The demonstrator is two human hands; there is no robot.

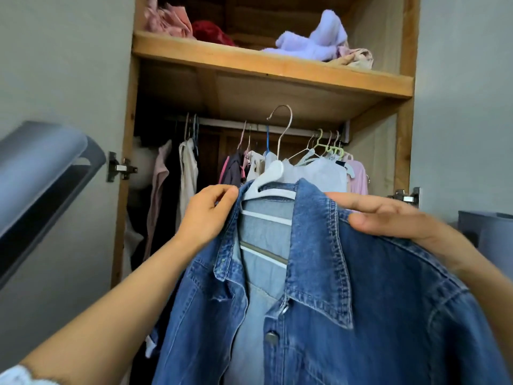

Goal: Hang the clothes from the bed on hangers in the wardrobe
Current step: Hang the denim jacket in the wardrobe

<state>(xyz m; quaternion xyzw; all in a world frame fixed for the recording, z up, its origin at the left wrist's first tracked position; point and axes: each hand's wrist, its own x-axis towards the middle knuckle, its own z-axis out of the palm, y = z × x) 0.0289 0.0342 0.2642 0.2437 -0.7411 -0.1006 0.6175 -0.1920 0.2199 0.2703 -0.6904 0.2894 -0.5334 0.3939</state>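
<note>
A blue denim jacket hangs on a white plastic hanger with a metal hook, held up in front of the open wooden wardrobe. My left hand pinches the jacket's left collar edge at the hanger's shoulder. My right hand grips the jacket's right shoulder, fingers laid over the collar. The hanger's hook points up just below the clothes rail, apart from it. The lower jacket runs out of view.
Several garments on coloured hangers crowd the rail, with a gap left of centre. A shelf above holds pink, red and lilac clothes. An open grey door stands at the left, a grey box at the right.
</note>
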